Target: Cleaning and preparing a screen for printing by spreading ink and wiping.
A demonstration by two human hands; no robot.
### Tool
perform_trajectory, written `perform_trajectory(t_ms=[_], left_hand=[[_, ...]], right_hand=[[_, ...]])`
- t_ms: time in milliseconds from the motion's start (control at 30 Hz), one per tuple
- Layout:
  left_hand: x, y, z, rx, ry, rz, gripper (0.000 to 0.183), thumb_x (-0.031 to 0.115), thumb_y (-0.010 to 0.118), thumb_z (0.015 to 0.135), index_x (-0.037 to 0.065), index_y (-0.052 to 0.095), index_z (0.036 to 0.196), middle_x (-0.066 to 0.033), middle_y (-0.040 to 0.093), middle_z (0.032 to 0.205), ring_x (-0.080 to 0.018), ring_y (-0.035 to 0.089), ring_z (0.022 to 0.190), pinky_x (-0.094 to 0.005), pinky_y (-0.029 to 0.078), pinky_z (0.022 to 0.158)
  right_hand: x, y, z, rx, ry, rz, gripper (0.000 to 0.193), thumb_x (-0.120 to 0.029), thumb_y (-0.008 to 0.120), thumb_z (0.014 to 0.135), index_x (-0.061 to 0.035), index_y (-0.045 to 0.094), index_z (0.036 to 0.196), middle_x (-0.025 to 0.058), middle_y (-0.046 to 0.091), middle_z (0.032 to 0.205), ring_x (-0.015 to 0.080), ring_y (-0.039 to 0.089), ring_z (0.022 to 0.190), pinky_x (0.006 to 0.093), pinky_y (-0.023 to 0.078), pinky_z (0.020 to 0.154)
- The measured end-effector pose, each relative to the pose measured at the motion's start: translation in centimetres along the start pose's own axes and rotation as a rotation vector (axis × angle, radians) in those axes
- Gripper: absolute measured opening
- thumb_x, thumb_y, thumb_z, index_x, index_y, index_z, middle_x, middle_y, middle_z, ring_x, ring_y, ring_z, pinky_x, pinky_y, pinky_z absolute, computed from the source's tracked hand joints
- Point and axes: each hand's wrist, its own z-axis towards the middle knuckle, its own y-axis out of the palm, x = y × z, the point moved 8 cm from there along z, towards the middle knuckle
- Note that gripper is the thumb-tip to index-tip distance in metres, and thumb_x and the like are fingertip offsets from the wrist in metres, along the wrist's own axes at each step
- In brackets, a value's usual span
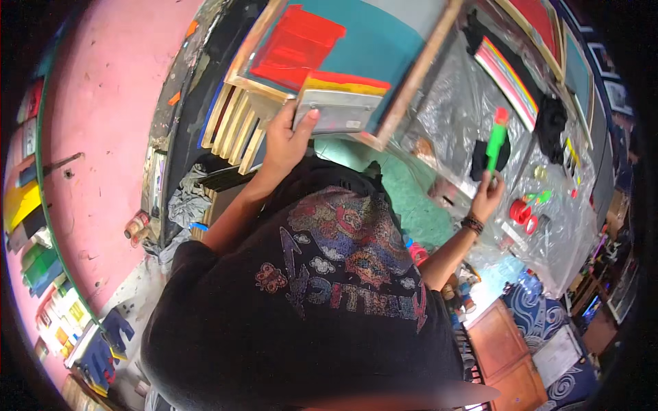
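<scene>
My left hand [286, 138] grips a wide, flat grey tool [337, 109] with yellow and red along its far edge; it looks like a squeegee. It is over the near edge of a wood-framed screen [384, 51] with teal mesh and a bright red patch [298, 41]. My right hand [487, 197], off to the right, is closed on the lower end of a narrow green spatula-like tool [496, 140]. That tool points away from me, its tip red. Behind it lies a small black piece [483, 161] on the plastic sheeting.
Clear plastic sheeting [445, 103] covers the right-hand surface, with a striped strip [510, 82], black cloth [550, 120] and red rolls [522, 212] on it. Several wooden frames [233, 127] are stacked below the screen. A pink wall [110, 137] stands at the left.
</scene>
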Motion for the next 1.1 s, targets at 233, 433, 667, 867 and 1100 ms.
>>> perform_trajectory(t_ms=[233,433,667,867,1100], left_hand=[[-6.3,-18.3,5.9,0.257,-0.117,0.041,0.027,0.024,0.061,0.102,-0.001,0.062,0.111,-0.0057,0.066,0.100,-0.0099,0.057,0.092,-0.0264,0.047,0.083],[-11.1,-28.2,7.0,0.480,-0.129,0.043,0.033,0.027,0.061,0.103,-0.003,0.063,0.116,-0.0074,0.067,0.106,-0.0111,0.057,0.097,-0.0268,0.046,0.088],[-13.1,-31.5,7.4,0.551,-0.188,0.001,0.036,0.025,0.060,0.103,-0.006,0.061,0.122,-0.0103,0.067,0.114,-0.0133,0.058,0.104,-0.0283,0.045,0.095],[-14.9,-31.6,6.0,0.572,-0.258,0.007,0.036,0.024,0.060,0.103,-0.005,0.060,0.123,-0.0096,0.067,0.115,-0.0129,0.057,0.104,-0.0279,0.044,0.096],[-16.1,-31.8,5.4,0.614,-0.250,-0.019,0.033,0.027,0.062,0.102,-0.004,0.064,0.114,-0.0103,0.068,0.106,-0.0139,0.059,0.098,-0.0298,0.047,0.091]], right_hand=[[-19.8,24.5,3.9,-0.372,-0.457,-0.773,0.031,-0.040,0.071,0.090,-0.0183,0.073,0.112,0.0139,0.072,0.102,0.0372,0.069,0.093,0.0466,0.054,0.075],[-28.1,35.7,8.4,-0.504,-0.774,-1.090,0.026,-0.039,0.070,0.088,-0.0288,0.074,0.111,0.0036,0.069,0.093,0.0293,0.070,0.084,0.0423,0.055,0.071],[-32.5,42.7,13.1,-0.646,-1.185,-1.395,0.023,-0.036,0.070,0.087,-0.0327,0.075,0.109,-0.0018,0.068,0.091,0.0205,0.070,0.088,0.0435,0.048,0.083],[-33.3,46.6,14.8,-0.813,-1.188,-1.427,0.022,-0.027,0.069,0.088,-0.0310,0.075,0.109,0.0012,0.070,0.095,0.0222,0.070,0.091,0.0442,0.046,0.083],[-32.6,49.1,13.7,-0.961,-1.127,-1.401,0.021,-0.028,0.072,0.087,-0.0270,0.077,0.107,0.0034,0.071,0.095,0.0248,0.070,0.090,0.0442,0.044,0.086]])
